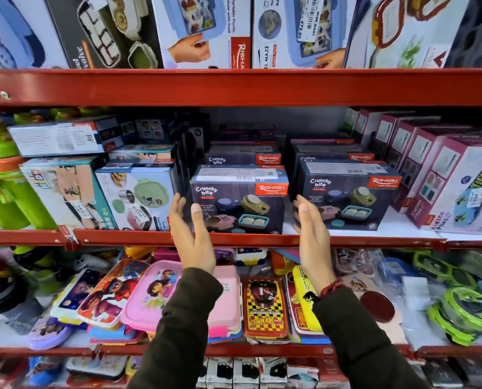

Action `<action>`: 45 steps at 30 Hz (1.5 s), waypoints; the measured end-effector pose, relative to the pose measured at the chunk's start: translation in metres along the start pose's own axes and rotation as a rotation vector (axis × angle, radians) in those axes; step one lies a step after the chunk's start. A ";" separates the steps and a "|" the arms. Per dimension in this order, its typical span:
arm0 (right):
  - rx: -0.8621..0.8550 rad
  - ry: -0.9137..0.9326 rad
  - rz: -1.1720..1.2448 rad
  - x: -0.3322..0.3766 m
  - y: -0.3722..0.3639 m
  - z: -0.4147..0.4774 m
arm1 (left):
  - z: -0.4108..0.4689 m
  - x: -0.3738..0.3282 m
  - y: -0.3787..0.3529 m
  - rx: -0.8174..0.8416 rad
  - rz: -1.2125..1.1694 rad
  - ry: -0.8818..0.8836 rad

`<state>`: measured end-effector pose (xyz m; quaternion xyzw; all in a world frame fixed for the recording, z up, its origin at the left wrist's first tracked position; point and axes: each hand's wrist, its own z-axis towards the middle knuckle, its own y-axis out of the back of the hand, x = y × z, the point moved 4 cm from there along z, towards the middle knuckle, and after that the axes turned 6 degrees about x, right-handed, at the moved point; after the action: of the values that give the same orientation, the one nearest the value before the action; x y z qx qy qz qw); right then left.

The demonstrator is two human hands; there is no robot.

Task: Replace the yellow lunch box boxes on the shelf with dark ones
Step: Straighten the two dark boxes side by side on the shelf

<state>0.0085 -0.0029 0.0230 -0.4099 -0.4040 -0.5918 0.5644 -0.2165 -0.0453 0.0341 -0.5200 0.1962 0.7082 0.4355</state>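
Observation:
Two dark "Crunchy Bite" lunch box boxes stand side by side at the front of the middle red shelf [234, 240]: the left dark box [238, 199] and the right dark box [349, 193], with more of the same stacked behind. My left hand [190, 234] is open at the left dark box's left front corner, fingers spread. Between the two dark boxes, my right hand [312, 234] is open with its palm toward the left one. Neither hand grips anything. No yellow lunch box box shows on this shelf.
Light-coloured lunch box cartons [138, 197] stand left of the dark boxes, pink "Kidzee" cartons [441, 181] to the right, green bottles [1, 192] at far left. The shelf below holds loose plastic lunch boxes [265, 307]. The upper shelf carries large cartons [206, 32].

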 end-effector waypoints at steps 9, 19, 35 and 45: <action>-0.148 0.065 -0.011 -0.005 0.089 -0.010 | -0.073 -0.012 -0.101 0.201 0.162 -0.241; -0.200 -0.039 -0.005 -0.003 0.189 0.022 | -0.093 -0.011 -0.197 0.374 0.033 0.175; -0.060 -0.153 0.111 -0.004 0.205 0.031 | -0.091 -0.009 -0.194 0.362 0.019 0.136; -0.050 -0.108 0.069 0.001 0.205 0.015 | -0.098 0.001 -0.185 0.363 -0.001 0.104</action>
<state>0.2139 0.0034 0.0325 -0.4690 -0.4047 -0.5591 0.5511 -0.0092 -0.0156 0.0283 -0.4691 0.3425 0.6330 0.5118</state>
